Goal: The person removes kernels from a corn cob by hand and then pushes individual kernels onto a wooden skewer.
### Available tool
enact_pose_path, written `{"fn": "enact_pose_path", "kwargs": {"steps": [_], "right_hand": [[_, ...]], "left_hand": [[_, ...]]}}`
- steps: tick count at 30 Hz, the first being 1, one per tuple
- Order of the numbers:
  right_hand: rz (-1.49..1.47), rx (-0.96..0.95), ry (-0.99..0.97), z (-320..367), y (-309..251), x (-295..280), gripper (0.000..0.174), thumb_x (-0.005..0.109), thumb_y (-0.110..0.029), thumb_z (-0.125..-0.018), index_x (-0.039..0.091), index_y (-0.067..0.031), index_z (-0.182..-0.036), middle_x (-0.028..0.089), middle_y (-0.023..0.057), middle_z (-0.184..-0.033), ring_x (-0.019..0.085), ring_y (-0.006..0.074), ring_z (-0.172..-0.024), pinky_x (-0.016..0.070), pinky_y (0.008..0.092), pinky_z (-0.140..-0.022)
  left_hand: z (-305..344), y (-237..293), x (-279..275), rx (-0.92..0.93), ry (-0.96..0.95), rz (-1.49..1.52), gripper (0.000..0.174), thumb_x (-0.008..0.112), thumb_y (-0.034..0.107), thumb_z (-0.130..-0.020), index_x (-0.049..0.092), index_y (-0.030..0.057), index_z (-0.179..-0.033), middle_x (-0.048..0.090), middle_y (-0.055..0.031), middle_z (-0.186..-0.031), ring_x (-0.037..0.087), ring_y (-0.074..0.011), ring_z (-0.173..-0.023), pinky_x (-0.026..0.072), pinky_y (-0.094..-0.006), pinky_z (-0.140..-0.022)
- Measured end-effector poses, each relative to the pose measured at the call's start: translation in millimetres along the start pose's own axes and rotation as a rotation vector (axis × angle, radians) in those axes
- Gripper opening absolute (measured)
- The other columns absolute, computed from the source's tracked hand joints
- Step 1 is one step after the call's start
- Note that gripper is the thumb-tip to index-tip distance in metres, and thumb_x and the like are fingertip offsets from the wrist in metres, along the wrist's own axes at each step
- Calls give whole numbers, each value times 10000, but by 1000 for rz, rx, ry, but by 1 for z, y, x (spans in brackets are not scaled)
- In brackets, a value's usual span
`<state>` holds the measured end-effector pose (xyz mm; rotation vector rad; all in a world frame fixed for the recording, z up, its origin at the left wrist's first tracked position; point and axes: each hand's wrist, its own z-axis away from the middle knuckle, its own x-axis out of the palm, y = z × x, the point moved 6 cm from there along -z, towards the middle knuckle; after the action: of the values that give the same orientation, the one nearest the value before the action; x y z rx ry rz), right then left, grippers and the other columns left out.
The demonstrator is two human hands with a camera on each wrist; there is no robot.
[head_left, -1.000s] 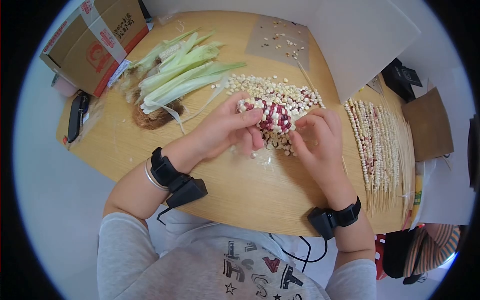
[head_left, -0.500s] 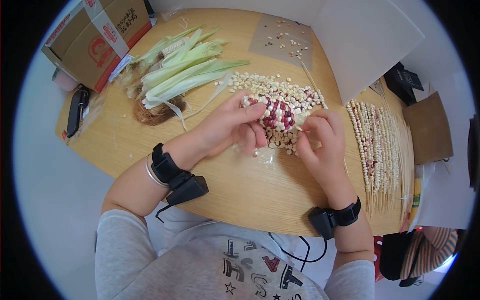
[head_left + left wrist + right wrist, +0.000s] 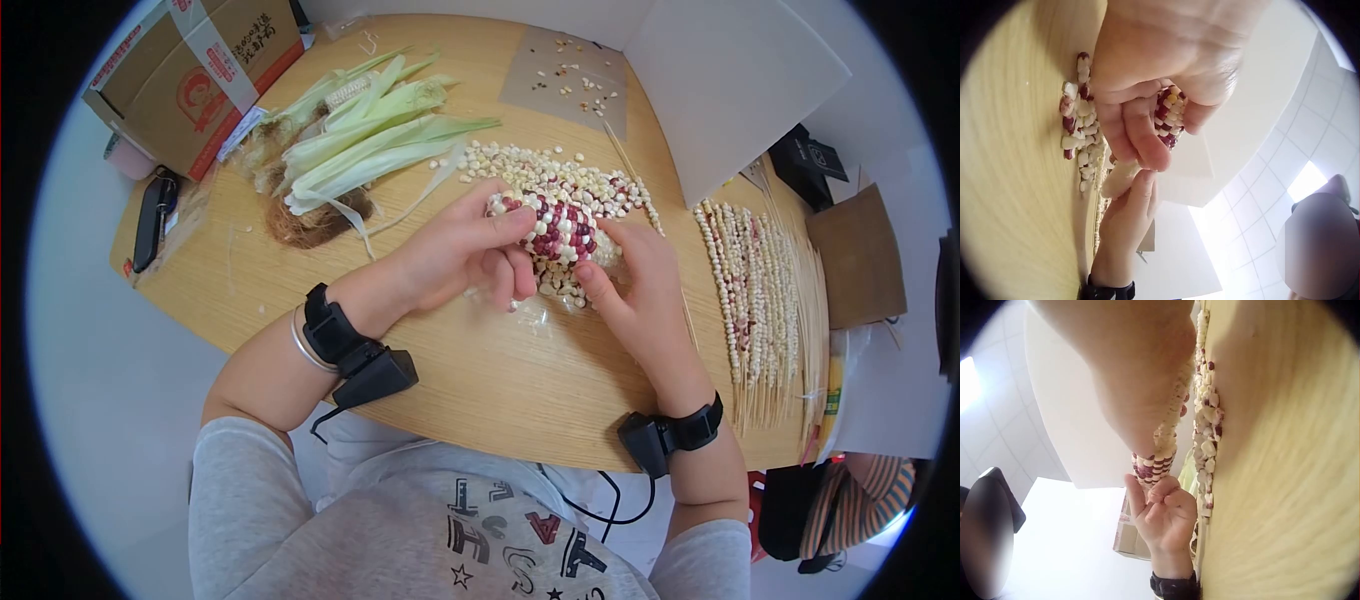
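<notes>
An ear of corn (image 3: 560, 232) with white and dark red kernels is held above the table between both hands. Its right end is stripped; in the right wrist view that bare cob (image 3: 1166, 436) shows beside the palm. My left hand (image 3: 462, 240) grips the kernel-covered left end, thumb on top and fingers curled beneath. My right hand (image 3: 648, 290) holds the stripped end, thumb tip pressed against the edge of the remaining kernels, its fingers mostly hidden behind the cob. Loose kernels (image 3: 595, 185) lie spread on the table behind and under the ear.
Green husks (image 3: 370, 150) with brown silk lie at back left, near a cardboard box (image 3: 215, 105). At right, skewers threaded with kernels (image 3: 745, 300) lie beside bare sticks (image 3: 812, 340). A clear sheet (image 3: 520, 80) at the back carries scattered kernels. A white panel (image 3: 730, 90) stands behind.
My right hand has gone from pinching at the ear's right end to lying around it, thumb now on the kernel edge. The left hand keeps its grip on the ear.
</notes>
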<state>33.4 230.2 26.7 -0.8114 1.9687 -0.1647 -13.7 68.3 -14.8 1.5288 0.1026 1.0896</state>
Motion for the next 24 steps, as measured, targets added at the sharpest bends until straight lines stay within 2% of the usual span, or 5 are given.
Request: {"fn": "enact_pose_path", "kwargs": {"steps": [3, 13, 18, 22, 24], "right_hand": [[-25, 9, -39, 0, -1, 0, 357, 665, -272, -777, 611, -32, -1036, 626, 131, -911, 562, 294, -908, 364, 395, -876], [-88, 63, -50, 0, 5, 3, 307, 616, -175, -768, 612, -25, -1035, 620, 137, -913, 570, 281, -895, 373, 394, -867], [-96, -17, 189, -2, -2, -9, 188, 681, -110, -708, 608, -56, -872, 568, 104, -950, 531, 290, -904, 398, 379, -810], [-29, -92, 135, -3, -6, -9, 178, 706, -68, -670, 582, -75, -798, 551, 80, -927, 525, 276, -887, 396, 368, -774], [-24, -137, 129, -3, -8, -8, 186, 705, -52, -649, 580, -81, -784, 547, 74, -906, 525, 260, -873, 391, 375, -753]], "left_hand": [[1, 0, 0, -4, -5, 1, 310, 551, 273, -915, 376, 78, -1081, 622, -195, -710, 604, -227, -487, 483, -292, -461], [-1, -3, -2, -13, -14, 8, 302, 545, 299, -919, 376, 79, -1041, 620, -202, -712, 604, -228, -485, 486, -292, -461], [-1, -1, -3, -10, 10, 46, 295, 527, 294, -929, 375, 77, -1059, 615, -213, -713, 605, -227, -491, 490, -297, -469], [0, -1, 0, -25, 0, 18, 304, 522, 297, -932, 369, 76, -1071, 614, -210, -716, 606, -226, -496, 491, -297, -474], [-1, -3, -1, -20, 20, -10, 270, 397, 296, -980, 362, 69, -1123, 624, -216, -735, 614, -225, -489, 500, -269, -468]]}}
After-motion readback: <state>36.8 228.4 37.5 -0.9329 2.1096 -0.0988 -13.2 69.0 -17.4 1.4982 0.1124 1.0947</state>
